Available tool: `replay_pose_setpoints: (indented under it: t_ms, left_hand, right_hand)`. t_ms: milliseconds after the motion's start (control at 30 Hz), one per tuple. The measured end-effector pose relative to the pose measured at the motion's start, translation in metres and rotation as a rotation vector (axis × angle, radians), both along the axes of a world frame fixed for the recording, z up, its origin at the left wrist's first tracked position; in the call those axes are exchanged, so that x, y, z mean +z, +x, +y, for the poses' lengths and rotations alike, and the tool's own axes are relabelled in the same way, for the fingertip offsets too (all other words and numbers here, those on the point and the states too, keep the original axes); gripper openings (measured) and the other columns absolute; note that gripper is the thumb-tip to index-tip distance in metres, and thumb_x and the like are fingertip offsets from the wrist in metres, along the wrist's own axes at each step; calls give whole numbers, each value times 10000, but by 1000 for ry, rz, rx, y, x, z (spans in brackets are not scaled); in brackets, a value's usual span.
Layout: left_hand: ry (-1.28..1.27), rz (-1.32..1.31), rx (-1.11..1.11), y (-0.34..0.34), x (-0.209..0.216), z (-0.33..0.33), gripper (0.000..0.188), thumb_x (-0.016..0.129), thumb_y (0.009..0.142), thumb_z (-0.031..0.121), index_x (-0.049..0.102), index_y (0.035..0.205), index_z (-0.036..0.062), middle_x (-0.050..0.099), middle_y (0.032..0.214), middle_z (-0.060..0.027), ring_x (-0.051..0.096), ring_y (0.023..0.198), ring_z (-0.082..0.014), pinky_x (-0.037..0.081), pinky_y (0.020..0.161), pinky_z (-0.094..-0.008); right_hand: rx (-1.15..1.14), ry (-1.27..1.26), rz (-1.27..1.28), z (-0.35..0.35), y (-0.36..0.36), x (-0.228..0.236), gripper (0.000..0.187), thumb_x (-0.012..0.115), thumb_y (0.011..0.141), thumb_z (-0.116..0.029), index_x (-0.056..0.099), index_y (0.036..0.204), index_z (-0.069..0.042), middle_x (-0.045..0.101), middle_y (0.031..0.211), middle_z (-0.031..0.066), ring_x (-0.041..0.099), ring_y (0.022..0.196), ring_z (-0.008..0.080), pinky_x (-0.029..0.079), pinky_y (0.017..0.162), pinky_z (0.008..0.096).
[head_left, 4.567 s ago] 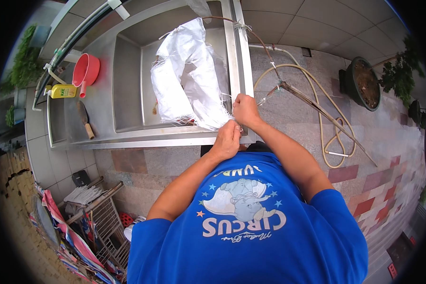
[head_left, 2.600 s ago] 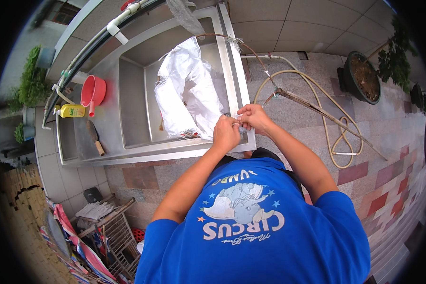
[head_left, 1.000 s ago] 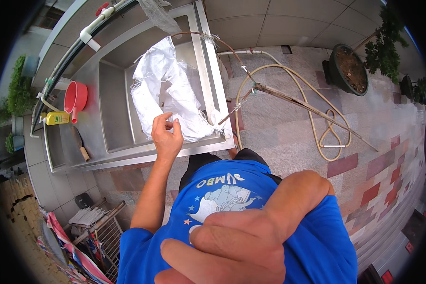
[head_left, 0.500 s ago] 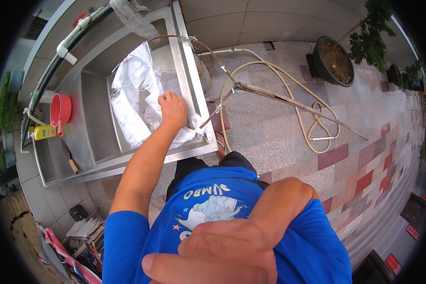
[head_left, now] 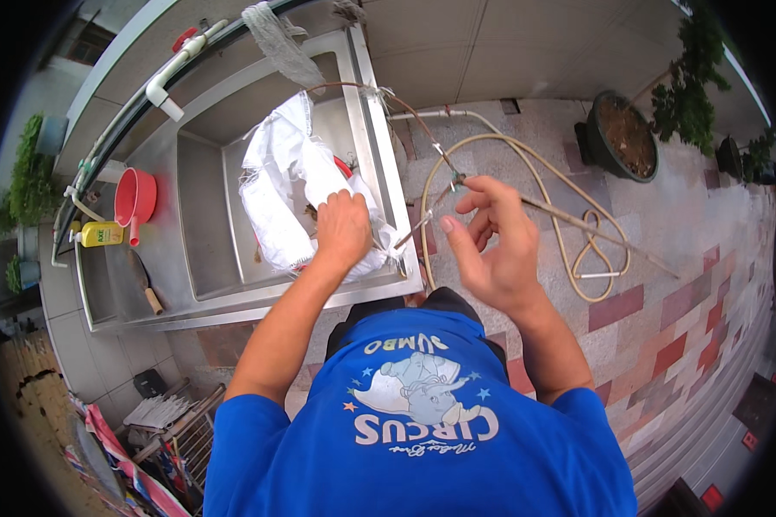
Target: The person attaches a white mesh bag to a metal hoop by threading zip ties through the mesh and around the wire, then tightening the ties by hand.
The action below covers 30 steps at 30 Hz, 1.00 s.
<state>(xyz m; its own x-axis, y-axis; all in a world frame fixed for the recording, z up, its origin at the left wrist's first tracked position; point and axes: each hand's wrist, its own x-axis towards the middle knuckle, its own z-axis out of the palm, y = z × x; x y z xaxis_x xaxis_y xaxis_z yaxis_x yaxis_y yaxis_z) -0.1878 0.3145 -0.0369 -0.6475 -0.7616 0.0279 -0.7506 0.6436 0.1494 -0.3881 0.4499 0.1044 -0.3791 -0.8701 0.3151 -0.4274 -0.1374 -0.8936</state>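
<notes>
A white woven sack lies in the steel sink, partly tied to a bent rusty hoop that arches over the sink's near rim. My left hand is closed on the sack's right side. Through the sack's opening a bit of red and something brown show, too little to name. My right hand hovers right of the sink, fingers curved and apart with nothing in them. It is nearest the joint where the hoop meets a long wooden pole, and covers part of that pole.
On the steel sink counter are a red plastic dipper, a yellow bottle and a wooden-handled knife. A grey cloth hangs at the back. A beige hose loops over the paving near a potted plant.
My right hand has moved from low in front of my shirt up beside the hoop and pole. The left hand stays on the sack, whose folds have shifted, showing some red.
</notes>
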Motion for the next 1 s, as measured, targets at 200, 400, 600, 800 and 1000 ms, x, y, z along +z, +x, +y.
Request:
replay_pose_setpoints:
  t_ms: [200,400,600,800,1000]
  left_hand:
    - [173,310,0,17,9,0,190,630,698,-91,583,868,-22,552,946,-195,562,935,-400,471,817,-463]
    - [203,805,-14,5,-3,6,338,774,688,-99,549,928,-19,556,1022,-183,595,969,-397,494,823,-433]
    - [325,685,-21,12,18,4,603,841,683,28,555,1213,-6,520,1291,-209,526,1222,-422,457,1026,-465]
    - [-354,320,670,40,5,6,891,878,730,281,438,1437,-37,387,1463,-319,358,1386,-481,300,1168,-553]
    - [77,866,1553,68,-56,-43,751,764,887,461,565,1330,-112,561,1348,-308,536,1235,-467,425,1063,-512]
  right_hand:
    - [245,653,-413,-52,-45,-147,438,740,964,-284,604,1243,25,705,904,96,651,707,147,530,584,316]
    - [258,741,-1140,-145,31,-191,571,772,944,-336,581,1336,33,719,1060,154,702,834,236,568,706,334]
    - [200,484,-288,-197,11,-202,317,812,810,-118,703,1044,67,755,920,193,726,848,289,555,770,397]
    - [115,488,149,-231,-57,-213,379,832,796,-196,656,1006,66,725,956,270,715,879,374,535,786,452]
    - [498,412,-60,-253,-75,-233,457,801,853,-231,675,1179,62,735,1014,275,730,947,354,548,836,428]
